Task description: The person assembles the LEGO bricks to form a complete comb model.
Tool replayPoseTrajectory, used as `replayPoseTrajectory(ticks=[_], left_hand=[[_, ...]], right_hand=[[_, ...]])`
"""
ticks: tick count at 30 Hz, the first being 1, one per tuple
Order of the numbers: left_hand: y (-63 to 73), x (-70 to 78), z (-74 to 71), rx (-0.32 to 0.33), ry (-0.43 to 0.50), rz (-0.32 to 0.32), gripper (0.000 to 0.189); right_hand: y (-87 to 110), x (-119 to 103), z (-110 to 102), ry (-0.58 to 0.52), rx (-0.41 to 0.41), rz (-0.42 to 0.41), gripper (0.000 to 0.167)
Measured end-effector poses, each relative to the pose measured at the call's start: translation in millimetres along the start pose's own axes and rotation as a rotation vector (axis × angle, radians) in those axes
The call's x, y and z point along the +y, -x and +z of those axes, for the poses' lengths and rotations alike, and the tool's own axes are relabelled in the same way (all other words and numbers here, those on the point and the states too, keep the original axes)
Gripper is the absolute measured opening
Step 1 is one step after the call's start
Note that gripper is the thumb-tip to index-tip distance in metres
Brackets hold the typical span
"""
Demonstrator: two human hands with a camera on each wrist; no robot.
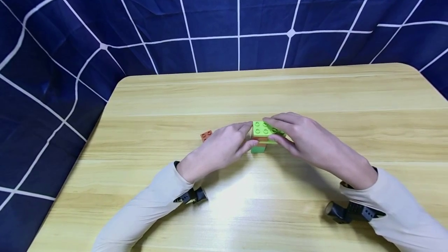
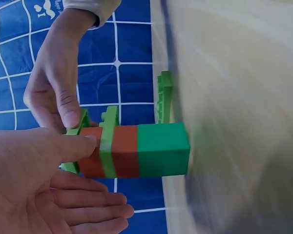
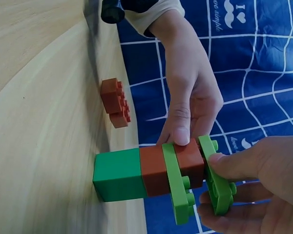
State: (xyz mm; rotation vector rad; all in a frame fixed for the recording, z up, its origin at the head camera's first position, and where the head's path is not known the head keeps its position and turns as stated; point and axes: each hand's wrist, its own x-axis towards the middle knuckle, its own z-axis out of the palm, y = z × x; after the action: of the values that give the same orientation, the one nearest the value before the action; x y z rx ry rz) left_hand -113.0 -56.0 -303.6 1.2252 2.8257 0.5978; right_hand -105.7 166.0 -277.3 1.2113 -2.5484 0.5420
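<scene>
A stack of toy building bricks stands upright on the table. Its base is a dark green brick [image 2: 163, 151]; above come a reddish-brown brick [image 2: 125, 156], a thin light green brick [image 3: 176, 183] and a second reddish-brown brick [image 3: 189, 161]. On top lies another thin light green brick [image 1: 259, 128], slightly tilted in the right wrist view; whether it is fully seated I cannot tell. My right hand [image 1: 308, 139] pinches this top brick between thumb and fingers. My left hand [image 1: 224, 143] holds the stack's upper part, its thumb against the upper reddish-brown brick.
Loose reddish-brown bricks [image 3: 112, 97] lie on the wooden table [image 1: 157, 108] by the left hand. Beyond the stack in the left wrist view is another light green brick [image 2: 164, 95]. A dark blue cloth with white lines [image 1: 217, 14] hangs behind the table.
</scene>
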Motion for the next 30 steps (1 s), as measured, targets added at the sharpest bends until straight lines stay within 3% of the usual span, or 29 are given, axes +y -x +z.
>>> replayPoseTrajectory(ticks=[5, 12, 17, 23, 27, 30], left_hand=[[2.4, 0.4, -7.0, 0.032, 0.041, -0.016, 0.056], [0.3, 2.3, -6.2, 0.051, 0.065, 0.007, 0.051], [-1.8, 2.4, -3.2, 0.049, 0.021, -0.006, 0.05], [-2.8, 3.9, -2.1, 0.037, -0.08, 0.027, 0.051], [-3.4, 4.9, -1.1, 0.039, -0.076, 0.028, 0.047], [-4.6, 6.0, 0.4, 0.043, -0.067, 0.019, 0.044]], right_hand=[[-0.5, 0.1, -0.8, 0.0, -0.019, 0.004, 0.039], [-0.4, 1.8, 1.3, 0.003, 0.009, -0.034, 0.041], [-0.2, 2.4, 2.0, 0.014, 0.004, -0.064, 0.043], [-0.3, 3.1, 1.7, 0.01, 0.008, -0.087, 0.043], [-0.9, 3.1, 0.2, -0.011, -0.028, -0.047, 0.041], [-0.2, 2.6, -2.7, -0.029, -0.094, 0.039, 0.042]])
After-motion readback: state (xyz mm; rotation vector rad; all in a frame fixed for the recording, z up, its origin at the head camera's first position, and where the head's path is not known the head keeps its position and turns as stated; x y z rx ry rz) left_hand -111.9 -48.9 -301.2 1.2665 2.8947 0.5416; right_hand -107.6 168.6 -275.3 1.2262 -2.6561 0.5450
